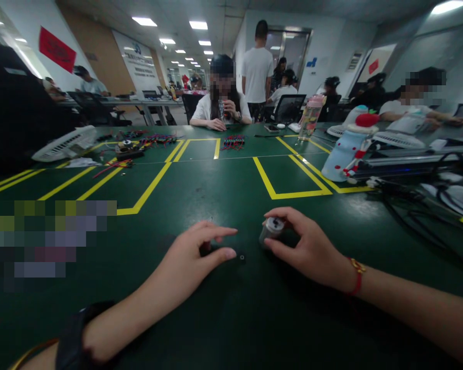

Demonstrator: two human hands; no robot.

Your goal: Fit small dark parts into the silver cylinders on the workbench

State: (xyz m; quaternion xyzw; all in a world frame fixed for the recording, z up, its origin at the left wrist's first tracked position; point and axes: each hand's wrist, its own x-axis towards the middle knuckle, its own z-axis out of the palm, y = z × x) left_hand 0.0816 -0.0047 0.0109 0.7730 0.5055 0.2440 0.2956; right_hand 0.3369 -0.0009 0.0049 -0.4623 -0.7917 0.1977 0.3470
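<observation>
A small silver metal cylinder, which looks like a small electric motor [272,229], stands upright on the green table [216,329]. The thumb and fingers of my right hand [304,244] are closed around its sides, leaving its top with a dark centre visible. My left hand [198,252] is open to the left of it, thumb and index finger apart, with nothing seen between them. Just off my left thumb tip lies a tiny ring-shaped part [242,257], perhaps a nut or washer. The other fingers of my left hand are partly hidden.
Yellow tape [272,192] marks areas on the table. Bundled wires [234,142] lie farther back. To the right stand a blue bottle [339,154], a clear pink-lidded bottle [312,118] and black cables [420,221]. A person [220,108] sits opposite.
</observation>
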